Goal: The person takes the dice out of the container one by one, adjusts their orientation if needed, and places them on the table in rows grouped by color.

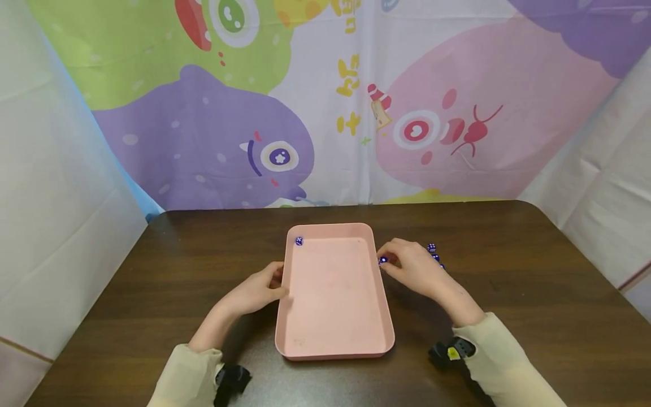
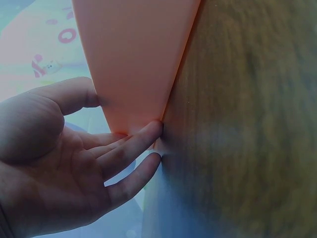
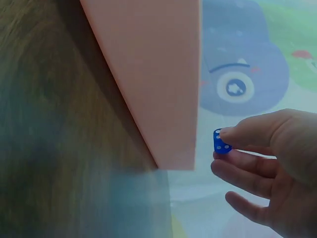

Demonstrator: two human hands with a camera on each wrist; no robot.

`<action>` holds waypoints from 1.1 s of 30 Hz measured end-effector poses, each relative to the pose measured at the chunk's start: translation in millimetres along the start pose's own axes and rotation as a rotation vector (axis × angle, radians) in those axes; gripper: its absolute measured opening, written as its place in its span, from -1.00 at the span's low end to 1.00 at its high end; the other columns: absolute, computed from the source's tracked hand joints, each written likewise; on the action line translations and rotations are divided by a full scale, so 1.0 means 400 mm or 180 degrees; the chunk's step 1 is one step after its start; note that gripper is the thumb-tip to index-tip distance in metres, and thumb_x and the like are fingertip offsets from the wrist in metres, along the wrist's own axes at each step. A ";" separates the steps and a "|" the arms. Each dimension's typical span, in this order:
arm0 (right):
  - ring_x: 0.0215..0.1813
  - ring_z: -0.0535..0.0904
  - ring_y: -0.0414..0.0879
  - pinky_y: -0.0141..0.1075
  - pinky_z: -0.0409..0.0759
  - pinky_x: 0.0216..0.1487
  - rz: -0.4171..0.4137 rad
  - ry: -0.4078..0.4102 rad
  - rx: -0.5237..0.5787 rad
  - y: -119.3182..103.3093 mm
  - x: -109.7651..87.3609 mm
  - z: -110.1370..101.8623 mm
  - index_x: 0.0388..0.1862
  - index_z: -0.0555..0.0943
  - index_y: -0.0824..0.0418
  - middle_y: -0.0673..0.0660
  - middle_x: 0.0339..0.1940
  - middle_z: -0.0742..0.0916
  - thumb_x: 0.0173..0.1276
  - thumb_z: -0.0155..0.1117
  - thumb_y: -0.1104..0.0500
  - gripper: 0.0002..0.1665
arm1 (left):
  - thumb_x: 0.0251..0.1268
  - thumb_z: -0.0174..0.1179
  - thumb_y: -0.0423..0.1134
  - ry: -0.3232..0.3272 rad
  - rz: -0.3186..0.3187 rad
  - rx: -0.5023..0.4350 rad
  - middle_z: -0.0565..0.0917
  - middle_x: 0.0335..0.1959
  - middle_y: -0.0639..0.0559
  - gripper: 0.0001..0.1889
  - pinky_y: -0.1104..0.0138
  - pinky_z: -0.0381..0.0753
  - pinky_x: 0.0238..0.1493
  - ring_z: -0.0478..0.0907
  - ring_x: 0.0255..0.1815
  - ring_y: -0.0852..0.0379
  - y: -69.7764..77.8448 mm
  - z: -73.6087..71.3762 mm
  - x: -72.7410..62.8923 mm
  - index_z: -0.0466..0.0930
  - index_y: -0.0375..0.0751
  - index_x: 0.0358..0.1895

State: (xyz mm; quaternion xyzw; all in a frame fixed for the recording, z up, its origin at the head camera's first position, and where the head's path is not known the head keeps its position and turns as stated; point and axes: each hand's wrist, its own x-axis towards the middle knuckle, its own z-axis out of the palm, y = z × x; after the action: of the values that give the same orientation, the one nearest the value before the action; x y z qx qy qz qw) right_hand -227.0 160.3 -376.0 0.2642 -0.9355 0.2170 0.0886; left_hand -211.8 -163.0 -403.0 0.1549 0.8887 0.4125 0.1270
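A shallow pink tray (image 1: 333,299) lies on the table with one blue die (image 1: 299,241) in its far left corner. At the tray's left side, my left hand (image 1: 259,289) holds the wall, thumb at the rim and fingers along the outside. In the left wrist view, the fingertips (image 2: 154,130) reach the wall's lower edge. My right hand (image 1: 413,267) pinches another blue die (image 3: 222,141) with white dots between thumb and fingers. That die is close beside the tray's right rim, outside it.
Several more blue dice (image 1: 432,247) lie on the table just behind the right hand, partly hidden by it. The brown wooden table (image 1: 213,237) ends at a cartoon-printed curtain (image 1: 335,169), with white cloth on both sides.
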 end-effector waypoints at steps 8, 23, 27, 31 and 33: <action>-0.31 0.56 -0.17 -0.27 0.52 -0.28 0.0152 0.0063 -0.0041 0.025 -0.018 -0.018 -0.24 0.62 0.16 -0.01 -0.34 0.60 0.16 0.27 0.20 -0.83 | 0.20 0.08 -0.31 -0.0005 -0.0052 -0.0065 0.52 -0.02 -0.21 -0.46 0.09 0.44 0.01 0.45 0.03 -0.09 -0.004 -0.006 -0.008 0.20 -0.39 0.24; -0.42 0.46 -0.14 -0.26 0.43 -0.37 0.0500 -0.0262 -0.0209 0.073 -0.036 -0.080 -0.32 0.61 0.23 0.02 -0.48 0.60 0.10 0.26 0.23 -0.85 | 0.19 0.09 -0.30 -0.0051 -0.0022 0.0001 0.52 -0.01 -0.23 -0.44 0.08 0.44 0.01 0.45 0.05 -0.10 0.003 -0.007 -0.002 0.19 -0.38 0.25; -0.44 0.44 -0.13 -0.26 0.41 -0.40 0.0696 -0.0350 -0.0230 0.087 -0.044 -0.096 -0.31 0.60 0.25 0.03 -0.49 0.60 0.10 0.24 0.22 -0.84 | 0.19 0.09 -0.29 -0.0062 -0.0040 -0.0001 0.52 -0.01 -0.23 -0.44 0.08 0.44 0.01 0.45 0.05 -0.11 0.004 -0.006 -0.002 0.19 -0.38 0.25; -0.45 0.43 -0.10 -0.25 0.35 -0.46 0.0992 -0.0489 -0.0336 0.102 -0.054 -0.111 -0.33 0.60 0.18 0.03 -0.50 0.59 0.08 0.20 0.20 -0.85 | 0.20 0.09 -0.30 -0.0062 -0.0047 -0.0001 0.52 -0.01 -0.23 -0.45 0.08 0.44 0.02 0.45 0.05 -0.11 0.003 -0.003 0.000 0.19 -0.38 0.25; -0.44 0.44 -0.07 -0.23 0.34 -0.48 0.1163 -0.0553 -0.0384 0.109 -0.060 -0.118 -0.35 0.59 0.15 0.02 -0.50 0.59 0.06 0.19 0.19 -0.86 | 0.20 0.09 -0.30 -0.0061 -0.0046 0.0001 0.52 -0.01 -0.23 -0.45 0.08 0.44 0.02 0.44 0.05 -0.11 0.003 -0.002 0.002 0.19 -0.38 0.25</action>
State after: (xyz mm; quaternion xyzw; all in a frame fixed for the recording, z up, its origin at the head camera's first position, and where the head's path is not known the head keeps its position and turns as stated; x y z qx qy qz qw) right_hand -227.7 226.0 -356.5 0.1022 -0.9833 0.1495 -0.0176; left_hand -212.5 -162.5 -401.5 0.1524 0.8886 0.4099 0.1384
